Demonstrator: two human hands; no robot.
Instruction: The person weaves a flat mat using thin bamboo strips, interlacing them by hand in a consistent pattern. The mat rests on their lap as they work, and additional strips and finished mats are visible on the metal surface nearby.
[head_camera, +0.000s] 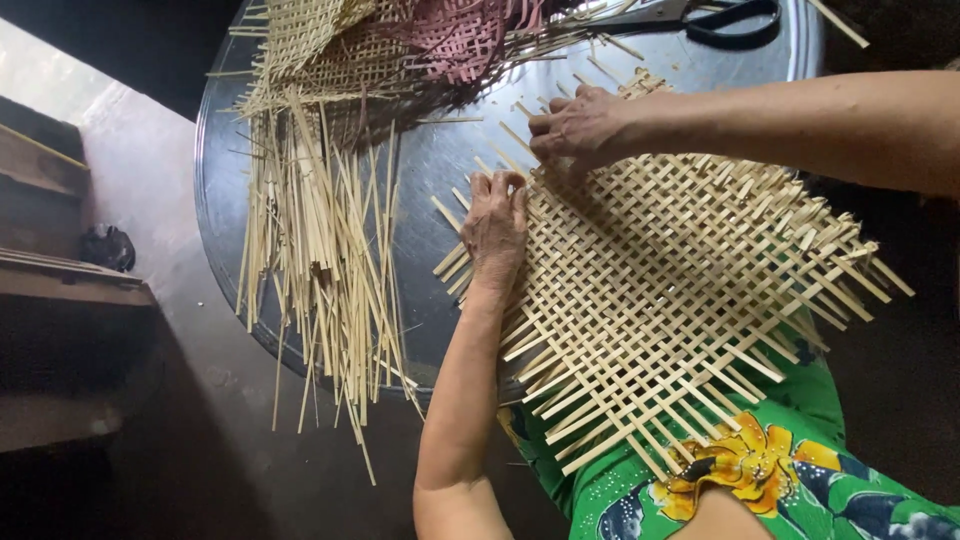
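Left of the grip we see loose bamboo strips (320, 260) on the round metal surface (215, 190); beyond it, black scissors (725, 18) and a pink woven piece (460, 40).

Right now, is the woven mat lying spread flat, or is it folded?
Spread flat. The woven mat lies open across the round metal tray and the lap, with no fold visible; the left hand and right hand press its edge.

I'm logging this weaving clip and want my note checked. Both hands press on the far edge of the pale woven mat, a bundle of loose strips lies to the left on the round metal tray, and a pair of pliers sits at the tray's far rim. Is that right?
One detail is off: the tool at the far rim of the metal tray is a pair of black-handled scissors, not pliers. The head view shows it. The rest holds: the left hand and right hand press on the woven mat, with the loose strips to the left.
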